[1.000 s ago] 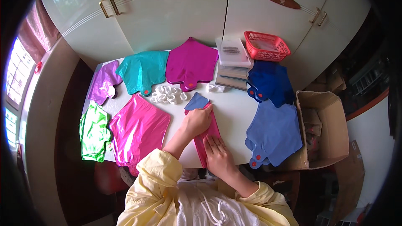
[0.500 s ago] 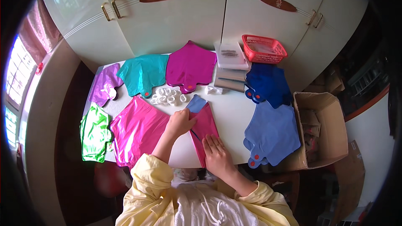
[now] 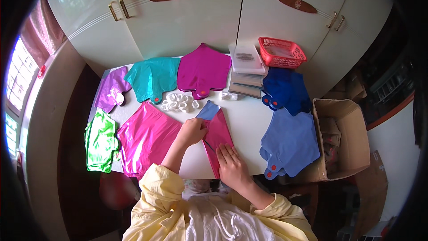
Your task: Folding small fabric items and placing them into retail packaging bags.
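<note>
White cupboard doors (image 3: 187, 22) back a white table (image 3: 247, 120) strewn with shiny foil balloons. Nearest us, at six o'clock on the table, the right hand (image 3: 232, 165) lies flat, fingers spread and pressing on the near end of a folded pink-red foil balloon (image 3: 220, 136). Just at ten o'clock from it, the left hand (image 3: 192, 130) curls its fingers on the balloon's left edge, seemingly pinching the fold; how tightly, I cannot tell. A small blue foil piece (image 3: 208, 110) peeks out at the balloon's far tip. This looks like flattening and folding, and the next move would call for a firm crease with the near end pinned.

At nine o'clock lies a flat hot-pink foil balloon (image 3: 145, 138), beyond it a crumpled green one (image 3: 100, 140). At three o'clock, a light-blue foil balloon (image 3: 290, 143) beside an open cardboard box (image 3: 341, 138). Farther off: white plastic rings (image 3: 178, 102), teal (image 3: 151, 76), magenta (image 3: 204, 69), purple (image 3: 109, 89) and dark-blue balloons (image 3: 285, 90), and a red mesh basket (image 3: 281, 52).
</note>
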Demonstrator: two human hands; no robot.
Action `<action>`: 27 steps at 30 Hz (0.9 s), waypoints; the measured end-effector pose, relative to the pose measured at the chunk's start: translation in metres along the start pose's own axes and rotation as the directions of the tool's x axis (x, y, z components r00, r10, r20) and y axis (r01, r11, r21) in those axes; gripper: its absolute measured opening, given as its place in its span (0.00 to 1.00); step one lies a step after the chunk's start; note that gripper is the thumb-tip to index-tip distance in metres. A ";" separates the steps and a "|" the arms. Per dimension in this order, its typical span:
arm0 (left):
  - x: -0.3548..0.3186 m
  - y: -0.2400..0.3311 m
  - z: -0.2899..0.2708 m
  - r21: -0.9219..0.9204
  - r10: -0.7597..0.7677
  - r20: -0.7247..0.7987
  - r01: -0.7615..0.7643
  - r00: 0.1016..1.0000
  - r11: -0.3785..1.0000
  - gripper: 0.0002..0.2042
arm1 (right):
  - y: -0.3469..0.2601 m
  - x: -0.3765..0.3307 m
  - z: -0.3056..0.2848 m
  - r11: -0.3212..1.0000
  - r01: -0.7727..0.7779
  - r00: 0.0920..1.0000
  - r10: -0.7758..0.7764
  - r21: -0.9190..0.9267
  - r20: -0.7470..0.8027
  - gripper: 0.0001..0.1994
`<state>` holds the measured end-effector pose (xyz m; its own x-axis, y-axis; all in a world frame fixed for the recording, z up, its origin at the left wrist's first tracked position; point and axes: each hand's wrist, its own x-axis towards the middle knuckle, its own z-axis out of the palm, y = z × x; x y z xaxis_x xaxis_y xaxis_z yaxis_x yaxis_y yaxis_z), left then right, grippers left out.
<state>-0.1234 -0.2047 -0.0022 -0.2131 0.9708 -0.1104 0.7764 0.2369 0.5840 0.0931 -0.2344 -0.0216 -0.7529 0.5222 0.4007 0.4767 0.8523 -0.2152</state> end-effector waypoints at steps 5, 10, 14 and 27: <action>-0.003 0.005 -0.004 0.001 0.020 0.006 -0.020 1.000 1.000 0.09 | 0.001 0.000 0.000 1.000 -0.003 1.000 0.003 0.002 0.002 0.21; -0.018 0.022 0.004 0.206 0.486 -0.081 -0.463 0.870 0.862 0.10 | 0.000 0.001 -0.001 1.000 0.006 1.000 -0.006 0.015 0.000 0.21; -0.038 0.039 0.020 0.026 0.442 0.117 -0.448 0.889 0.894 0.13 | 0.003 -0.002 0.003 0.999 -0.001 1.000 0.001 0.045 0.012 0.19; -0.005 0.048 0.021 0.249 0.235 0.181 -0.275 0.955 0.929 0.28 | 0.003 -0.002 0.000 0.999 -0.012 0.999 0.010 0.040 0.047 0.25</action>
<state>-0.0727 -0.1972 0.0100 0.0857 0.9898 -0.1138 0.9272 -0.0374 0.3726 0.0959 -0.2327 -0.0229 -0.7689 0.5313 0.3558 0.4668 0.8467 -0.2555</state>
